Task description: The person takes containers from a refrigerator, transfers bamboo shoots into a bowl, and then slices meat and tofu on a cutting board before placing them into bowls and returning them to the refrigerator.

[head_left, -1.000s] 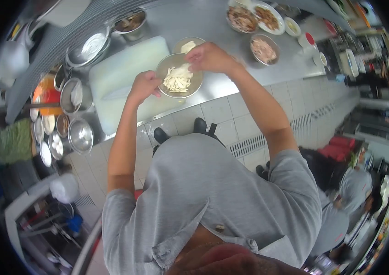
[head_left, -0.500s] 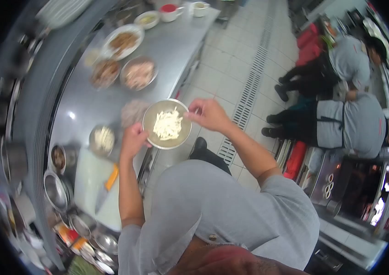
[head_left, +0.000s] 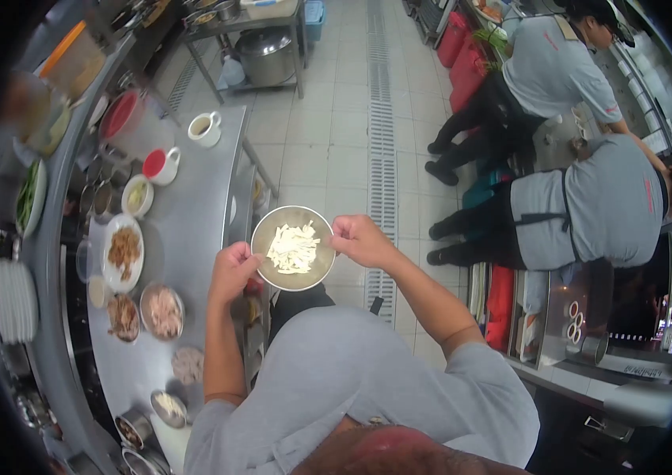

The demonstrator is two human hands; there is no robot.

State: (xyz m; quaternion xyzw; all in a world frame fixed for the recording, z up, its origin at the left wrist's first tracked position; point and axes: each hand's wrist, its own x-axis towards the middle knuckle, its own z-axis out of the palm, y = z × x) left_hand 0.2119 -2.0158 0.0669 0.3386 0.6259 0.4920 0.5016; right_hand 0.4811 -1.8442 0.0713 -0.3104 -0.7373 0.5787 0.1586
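Observation:
A round metal bowl (head_left: 294,214) is held out in front of my body, with pale cream-coloured strips (head_left: 293,248) heaped in its middle. My left hand (head_left: 234,271) grips the bowl's left rim, thumb over the edge. On the opposite side my right hand (head_left: 362,240) pinches the rim between thumb and fingers. The bowl is over the floor, just past the edge of the steel table (head_left: 193,198). A smaller bowl of similar strips (head_left: 169,407) rests on that table, lower left.
The table also carries a white oval plate of brown food (head_left: 123,252), a bowl of pale pink meat (head_left: 163,312) and a red-lined cup (head_left: 161,165). A floor drain (head_left: 382,150) runs ahead. Two people (head_left: 589,198) in grey shirts stand at the right-hand counter.
My body has turned and moved away from the cutting board end of the table, along the aisle. Both hands still hold the bowl, now beyond the table edge. The co-workers remain at their counter.

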